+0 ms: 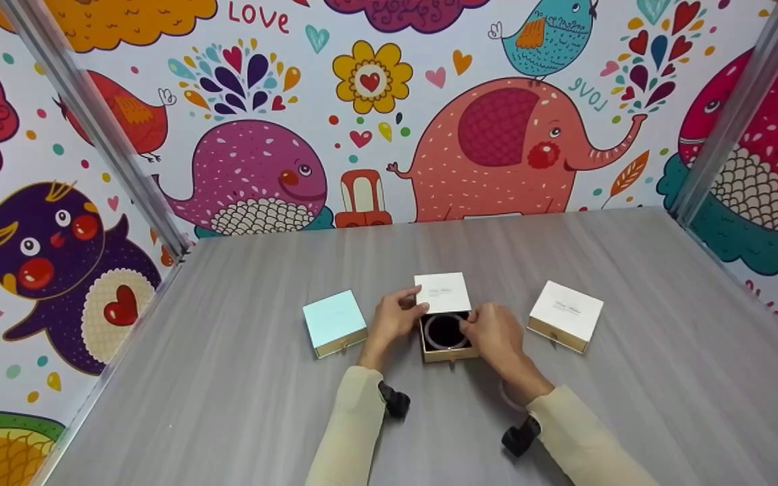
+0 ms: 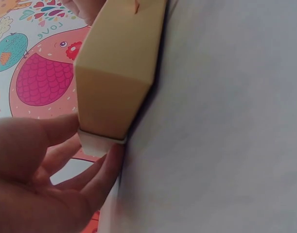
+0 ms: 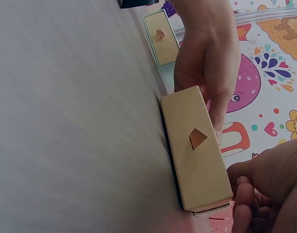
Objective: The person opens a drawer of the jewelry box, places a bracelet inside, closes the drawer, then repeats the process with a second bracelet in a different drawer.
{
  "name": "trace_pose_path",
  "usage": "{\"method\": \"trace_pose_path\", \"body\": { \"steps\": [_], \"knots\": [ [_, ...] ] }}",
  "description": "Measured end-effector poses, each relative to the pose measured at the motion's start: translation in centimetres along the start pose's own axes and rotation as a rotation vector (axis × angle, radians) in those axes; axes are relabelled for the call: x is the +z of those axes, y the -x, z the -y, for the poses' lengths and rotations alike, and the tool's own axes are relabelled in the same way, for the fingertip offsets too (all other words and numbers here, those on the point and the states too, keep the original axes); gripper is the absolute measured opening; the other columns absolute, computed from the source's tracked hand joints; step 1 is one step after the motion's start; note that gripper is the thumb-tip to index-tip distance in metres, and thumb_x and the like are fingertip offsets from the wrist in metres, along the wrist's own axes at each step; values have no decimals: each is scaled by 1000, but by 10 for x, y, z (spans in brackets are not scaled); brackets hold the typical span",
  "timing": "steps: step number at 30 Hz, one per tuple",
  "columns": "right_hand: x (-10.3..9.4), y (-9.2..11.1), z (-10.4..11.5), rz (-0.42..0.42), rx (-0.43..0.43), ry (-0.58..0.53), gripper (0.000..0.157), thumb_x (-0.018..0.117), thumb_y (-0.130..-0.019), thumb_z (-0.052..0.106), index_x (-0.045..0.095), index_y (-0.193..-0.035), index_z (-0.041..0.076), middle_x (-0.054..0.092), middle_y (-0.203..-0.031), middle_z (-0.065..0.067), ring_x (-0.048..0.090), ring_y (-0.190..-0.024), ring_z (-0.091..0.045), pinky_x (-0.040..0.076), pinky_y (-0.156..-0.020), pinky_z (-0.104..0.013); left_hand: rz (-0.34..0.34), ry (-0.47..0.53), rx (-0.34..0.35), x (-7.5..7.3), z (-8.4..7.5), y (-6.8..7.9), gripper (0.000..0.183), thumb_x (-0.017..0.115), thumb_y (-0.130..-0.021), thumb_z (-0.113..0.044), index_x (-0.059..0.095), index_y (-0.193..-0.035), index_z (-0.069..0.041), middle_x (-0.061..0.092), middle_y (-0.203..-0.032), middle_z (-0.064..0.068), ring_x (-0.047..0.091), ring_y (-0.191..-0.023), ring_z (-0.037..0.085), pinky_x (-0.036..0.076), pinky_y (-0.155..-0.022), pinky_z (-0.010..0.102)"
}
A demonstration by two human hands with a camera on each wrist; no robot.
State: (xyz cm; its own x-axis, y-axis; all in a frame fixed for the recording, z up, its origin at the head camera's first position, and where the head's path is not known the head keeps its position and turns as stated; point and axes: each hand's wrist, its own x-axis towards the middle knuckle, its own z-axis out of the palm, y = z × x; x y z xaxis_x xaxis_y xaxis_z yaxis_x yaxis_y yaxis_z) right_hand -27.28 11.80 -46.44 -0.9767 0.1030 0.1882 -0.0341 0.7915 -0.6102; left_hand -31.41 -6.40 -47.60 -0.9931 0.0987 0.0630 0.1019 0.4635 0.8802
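Box [image 1: 442,293] sits gripped by your left hand [image 1: 392,320]; bracelet [image 1: 428,332] inside lies at your right hand's [image 1: 499,337] bent fingers, pinch indiscernible.

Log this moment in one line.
left hand: holds white cover; right hand: at ring, grip unclear; drawer: open, ring inside; turquoise box, white box: closed

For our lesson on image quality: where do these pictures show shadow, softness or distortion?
Head: the middle cover bears print too small and soft to read; left wrist: the table looks pale and blurred, a dark band, probably shadow, edging the box; right wrist: the rail looks slightly bowed, the table soft too.
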Motion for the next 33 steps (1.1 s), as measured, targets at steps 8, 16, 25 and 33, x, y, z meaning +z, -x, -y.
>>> {"method": "trace_pose_path", "body": {
  "steps": [8, 16, 25, 33],
  "knots": [
    [-4, 1, 1, 32, 3, -16, 25, 77, -82, 16, 63, -61, 11, 59, -58, 3, 50, -54, -12, 34, -48, -26, -1, -10, -13, 0, -2, 2, 42, 69, -93, -14, 63, -134, -4, 69, -123, 24, 65, -119, 34, 50, -104, 45],
    [-8, 3, 7, 55, 17, -57, 26, 78, -83, 22, 66, -62, 12, 60, -56, 4, 50, -52, -11, 35, -48, -26, 4, 0, -35, 0, -1, 2, 43, 69, -93, -15, 63, -135, -6, 68, -126, 24, 63, -122, 34, 48, -107, 46],
    [-15, 9, 19, 106, 30, -68, 28, 77, -85, 25, 67, -63, 11, 57, -54, 5, 48, -50, -10, 33, -46, -25, 13, -2, -33, -1, -1, 4, 43, 69, -94, -16, 63, -135, -6, 68, -126, 24, 64, -121, 34, 49, -105, 46],
    [-21, 22, 26, 207, 4, -145, 50, 67, -95, 29, 48, -51, 16, 45, -47, 6, 39, -43, -8, 26, -43, -22, -6, -11, -18, 0, -3, 2, 43, 70, -93, -15, 63, -134, -5, 69, -124, 23, 65, -119, 34, 50, -104, 46]
  ]
}}
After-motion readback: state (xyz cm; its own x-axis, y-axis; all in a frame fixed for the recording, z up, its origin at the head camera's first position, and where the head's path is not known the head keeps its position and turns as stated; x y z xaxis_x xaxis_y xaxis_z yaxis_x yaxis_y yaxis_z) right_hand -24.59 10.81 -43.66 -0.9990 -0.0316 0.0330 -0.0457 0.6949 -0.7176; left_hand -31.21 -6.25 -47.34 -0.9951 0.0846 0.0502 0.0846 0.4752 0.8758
